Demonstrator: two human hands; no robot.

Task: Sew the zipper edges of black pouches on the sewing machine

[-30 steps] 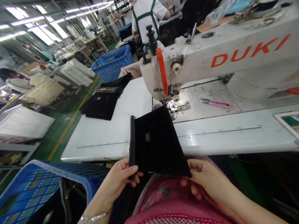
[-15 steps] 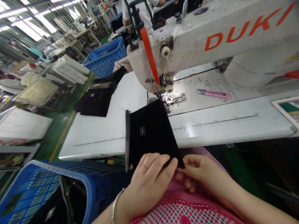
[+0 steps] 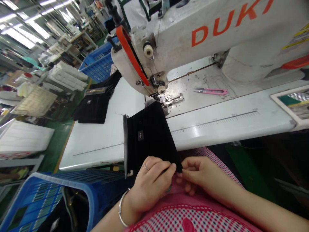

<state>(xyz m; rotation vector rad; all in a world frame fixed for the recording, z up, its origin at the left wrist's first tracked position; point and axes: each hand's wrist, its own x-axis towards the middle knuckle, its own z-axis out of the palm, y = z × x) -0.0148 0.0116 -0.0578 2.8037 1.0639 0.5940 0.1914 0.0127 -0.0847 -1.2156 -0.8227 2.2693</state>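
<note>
A black fabric pouch (image 3: pixel 152 129) with a small dark label (image 3: pixel 140 135) and a grey zipper edge (image 3: pixel 125 145) lies over the front edge of the sewing table. Its upper corner is beside the presser foot of the sewing machine (image 3: pixel 160 96). My left hand (image 3: pixel 152 182), with a ring and a bracelet, is closed on the lower edge of the pouch, fingers bent over it. At the lower right corner my right hand (image 3: pixel 198 172) pinches the fabric between thumb and fingers. The parts of the pouch under my left fingers are hidden.
Pink thread snips (image 3: pixel 212 91) lie on the machine bed. A stack of black pouches (image 3: pixel 93 108) rests at the table's left end. Below on the left stands a blue basket (image 3: pixel 93 193) with black pieces inside. Another blue basket (image 3: pixel 96 66) and a person (image 3: pixel 135 14) are behind the machine.
The whole view has shifted a little, so the machine and table appear further left. My left fingers are bent slightly more. Both hands keep their hold on the pouch, which stays beside the presser foot.
</note>
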